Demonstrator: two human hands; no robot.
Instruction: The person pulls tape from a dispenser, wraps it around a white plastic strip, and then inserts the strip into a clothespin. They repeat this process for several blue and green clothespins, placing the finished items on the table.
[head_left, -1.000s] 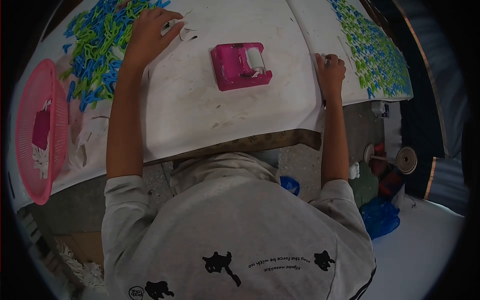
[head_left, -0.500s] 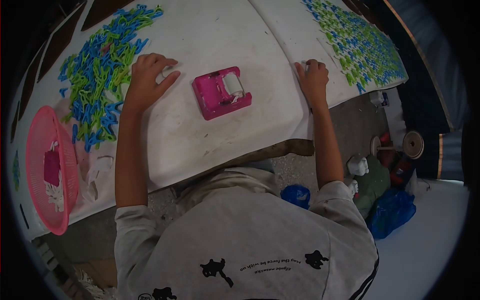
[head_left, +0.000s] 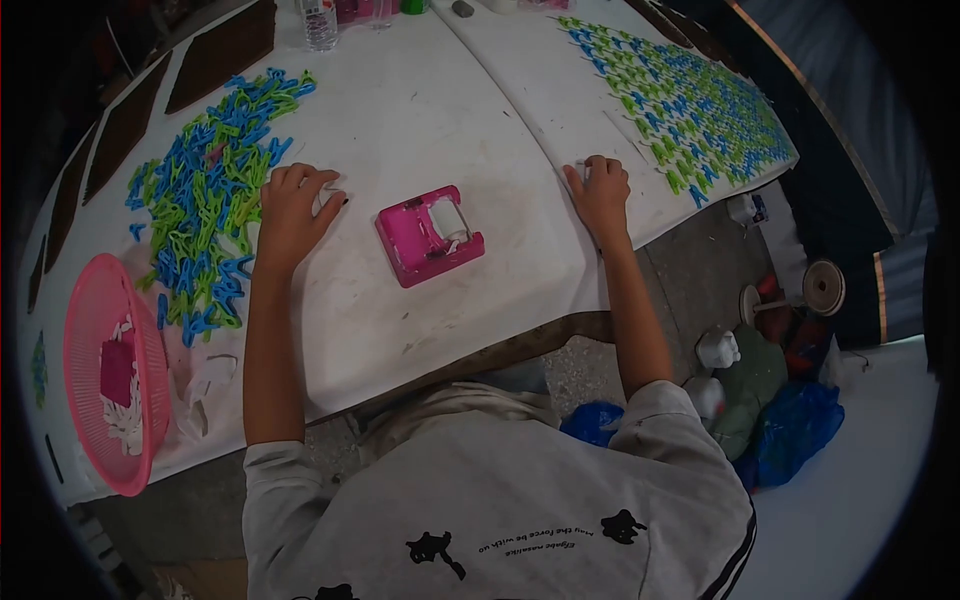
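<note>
My left hand (head_left: 295, 212) rests on the white-covered table beside a heap of blue and green plastic clothespins (head_left: 205, 190). Its thumb and fingers are apart, with a faint pale shape between them that I cannot make out. On the other side, my right hand (head_left: 602, 200) lies on the cover with fingers loosely bent and the thumb apart, left of a spread of blue and green pins (head_left: 690, 110). Between the hands sits a pink tape dispenser (head_left: 405, 235) with a white roll (head_left: 447, 218) in it; neither hand touches it.
A pink basket (head_left: 84, 370) at the left edge holds white pieces and a magenta block (head_left: 117, 370). A clear bottle (head_left: 319, 25) stands at the back. Brown panels (head_left: 222, 58) lie far left. Blue bags (head_left: 795, 430) and a spool (head_left: 824, 288) are on the floor at right.
The view has tilted up, so everything sits lower in the frame and the bottle and other items at the back now show. Both hands stay resting on the table.
</note>
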